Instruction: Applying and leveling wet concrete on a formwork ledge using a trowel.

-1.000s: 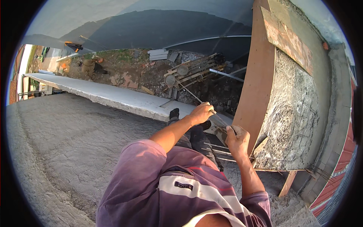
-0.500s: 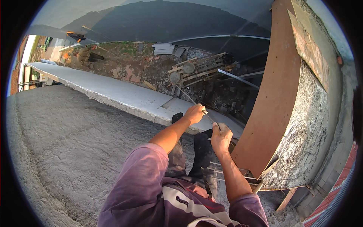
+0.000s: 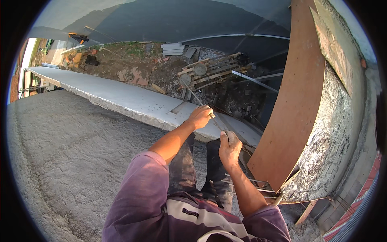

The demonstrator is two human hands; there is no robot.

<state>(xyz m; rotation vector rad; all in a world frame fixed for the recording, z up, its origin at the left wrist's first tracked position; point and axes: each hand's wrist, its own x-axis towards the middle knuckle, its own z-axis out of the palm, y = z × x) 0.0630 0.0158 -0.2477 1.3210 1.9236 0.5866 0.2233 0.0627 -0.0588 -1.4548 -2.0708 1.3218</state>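
A thin rope [image 3: 195, 96] runs up from a round grey bucket [image 3: 184, 80] on the ground below, though the view is too small to tell how it is fastened. My left hand [image 3: 201, 116] is closed round this rope above the white ledge [image 3: 133, 99]. Nearer to my body and to the right, my right hand [image 3: 230, 150] is also closed on the rope, thumb up. Between both fists the rope looks taut. A second round bucket [image 3: 200, 69] stands beside the first, by some wooden slats.
Rough grey concrete [image 3: 80, 149] lies under me on the left. Beyond the ledge is a drop to rubble and wooden pallets [image 3: 217, 72]. A curved brown board [image 3: 292, 101] rises at the right, with thin rods [image 3: 250, 181] sticking out near my right forearm.
Both hands have shifted a little to the left, still gripping the rope. My legs and body have moved slightly left too.
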